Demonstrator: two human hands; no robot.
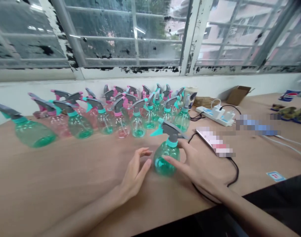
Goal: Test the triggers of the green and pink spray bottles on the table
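Note:
A green spray bottle (163, 162) with a grey and turquoise trigger head stands on the table in front of me, leaning slightly. My right hand (193, 163) grips it from the right, thumb across its front and the other fingers behind it. To its left is my left hand (137, 168), fingers curved and apart, with a small gap to the bottle and nothing in it. Behind them stand several more spray bottles in rows, green ones such as the green bottle (80, 126) and pink ones such as the pink bottle (122, 126).
A phone (212, 141) with a black cable lies right of my right hand. Farther back are a white power strip (214, 116) with plugs, a paper cup (190, 95) and an open cardboard box (238, 95). A small printed card (276, 176) lies near the table's right front edge.

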